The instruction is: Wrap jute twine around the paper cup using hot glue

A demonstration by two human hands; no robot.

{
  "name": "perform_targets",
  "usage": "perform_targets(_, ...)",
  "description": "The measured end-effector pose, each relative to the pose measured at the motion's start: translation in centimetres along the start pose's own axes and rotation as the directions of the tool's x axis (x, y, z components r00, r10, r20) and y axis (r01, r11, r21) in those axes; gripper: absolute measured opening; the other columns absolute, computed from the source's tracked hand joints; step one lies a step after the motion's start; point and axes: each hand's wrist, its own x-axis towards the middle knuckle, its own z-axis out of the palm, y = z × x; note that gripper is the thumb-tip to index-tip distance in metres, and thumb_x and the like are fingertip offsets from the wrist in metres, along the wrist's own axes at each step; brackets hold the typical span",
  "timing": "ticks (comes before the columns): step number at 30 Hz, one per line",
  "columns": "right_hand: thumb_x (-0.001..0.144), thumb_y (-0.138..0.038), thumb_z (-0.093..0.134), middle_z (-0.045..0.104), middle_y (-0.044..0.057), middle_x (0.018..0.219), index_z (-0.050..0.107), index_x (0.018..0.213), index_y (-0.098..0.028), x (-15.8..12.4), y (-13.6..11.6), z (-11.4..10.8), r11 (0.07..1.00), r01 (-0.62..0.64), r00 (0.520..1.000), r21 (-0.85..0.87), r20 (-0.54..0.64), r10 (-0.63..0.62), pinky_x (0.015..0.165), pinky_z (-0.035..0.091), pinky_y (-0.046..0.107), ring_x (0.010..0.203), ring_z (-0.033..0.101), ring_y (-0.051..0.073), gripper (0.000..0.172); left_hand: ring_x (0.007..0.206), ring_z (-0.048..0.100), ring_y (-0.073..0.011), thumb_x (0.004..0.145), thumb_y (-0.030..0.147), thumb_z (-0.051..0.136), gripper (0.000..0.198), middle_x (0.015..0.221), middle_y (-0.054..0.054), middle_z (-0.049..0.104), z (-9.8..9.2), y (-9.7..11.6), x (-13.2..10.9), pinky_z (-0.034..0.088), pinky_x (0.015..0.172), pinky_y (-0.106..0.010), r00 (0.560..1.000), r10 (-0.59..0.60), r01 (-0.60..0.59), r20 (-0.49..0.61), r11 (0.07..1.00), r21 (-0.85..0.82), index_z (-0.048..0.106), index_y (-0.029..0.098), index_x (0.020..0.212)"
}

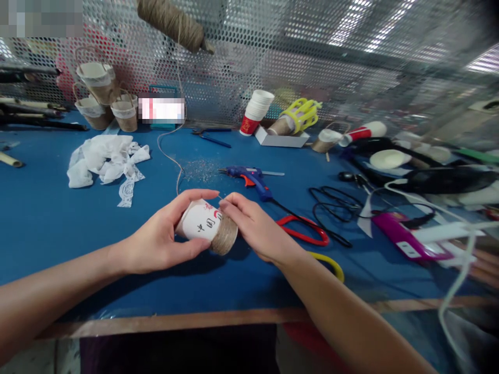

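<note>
A white paper cup [198, 222] with dark and red characters lies tilted between my hands, above the front of the blue table. Brown twine [224, 236] is wound in tight rows around one end of it. My left hand [167, 231] is wrapped about the cup, thumb below and fingers above. Pinched in the fingers of my right hand [249, 221] is the twine, at the upper side of the wound band. From a large twine spool [171, 23] hung on the mesh, a loose strand [167, 147] runs down behind my left hand.
A blue glue gun [249, 179] lies beyond my hands, its cord trailing right. Red-handled scissors [304, 230] sit near my right forearm. White lace [105, 161] is heaped at left. Twine-covered baskets [127, 114] and stacked paper cups [255, 111] stand along the back.
</note>
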Motion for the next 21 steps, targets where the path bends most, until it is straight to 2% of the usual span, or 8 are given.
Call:
perform_targets(9, 0.087, -0.034, 0.038, 0.046, -0.003, 0.063, 0.043, 0.073, -0.019, 0.0, 0.0, -0.1, 0.99, 0.072, 0.997, -0.123, -0.024, -0.076, 0.053, 0.033, 0.025, 0.057, 0.042, 0.011, 0.022, 0.075, 0.053, -0.0098, 0.074, 0.012, 0.059, 0.053, 0.102, -0.002, 0.055, 0.1, 0.0, -0.1, 0.045, 0.067, -0.019, 0.999, 0.044, -0.045, 0.015, 0.995, 0.094, 0.038, 0.023, 0.122)
perform_targets(13, 0.088, -0.034, 0.036, 0.046, -0.002, 0.064, 0.04, 0.073, -0.02, -0.3, -0.2, 0.0, 0.965, 0.127, 0.979, -0.228, -0.125, -0.159, 0.054, 0.035, 0.026, 0.057, 0.044, 0.011, 0.021, 0.086, 0.054, -0.013, 0.071, 0.014, 0.063, 0.063, 0.109, -0.004, 0.053, 0.0, -0.1, -0.1, 0.044, 0.076, -0.022, 0.999, 0.043, -0.043, 0.012, 0.996, 0.081, 0.033, 0.024, 0.126)
perform_targets(16, 0.088, -0.031, 0.036, 0.047, 0.0, 0.067, 0.039, 0.074, -0.02, -0.8, -0.4, 0.3, 0.905, 0.178, 0.942, -0.387, -0.197, -0.27, 0.054, 0.035, 0.027, 0.056, 0.042, 0.011, 0.019, 0.08, 0.055, -0.0134, 0.072, 0.019, 0.064, 0.068, 0.101, -0.005, 0.055, 0.0, -0.2, 0.0, 0.046, 0.071, -0.023, 1.0, -0.018, 0.018, 0.004, 1.0, -0.007, 0.027, 0.022, 0.129)
perform_targets(18, 0.088, -0.028, 0.036, 0.047, 0.001, 0.07, 0.039, 0.075, -0.02, -1.1, -0.5, 0.7, 0.849, 0.219, 0.923, -0.48, -0.181, -0.34, 0.053, 0.035, 0.027, 0.057, 0.042, 0.011, 0.016, 0.072, 0.054, -0.0124, 0.076, 0.022, 0.06, 0.064, 0.091, -0.003, 0.056, 0.0, -0.3, 0.1, 0.045, 0.064, -0.023, 0.998, -0.057, 0.057, -0.007, 0.997, -0.057, 0.025, 0.02, 0.13)
perform_targets(21, 0.088, -0.026, 0.036, 0.049, 0.003, 0.075, 0.037, 0.075, -0.02, -1.4, -0.6, 1.1, 0.775, 0.284, 0.9, -0.565, -0.122, -0.418, 0.052, 0.035, 0.027, 0.059, 0.044, 0.012, 0.014, 0.069, 0.052, -0.0113, 0.081, 0.024, 0.052, 0.049, 0.085, -0.002, 0.055, 0.0, -0.3, 0.2, 0.044, 0.063, -0.023, 0.996, -0.072, 0.07, -0.051, 0.997, -0.042, 0.033, 0.018, 0.126)
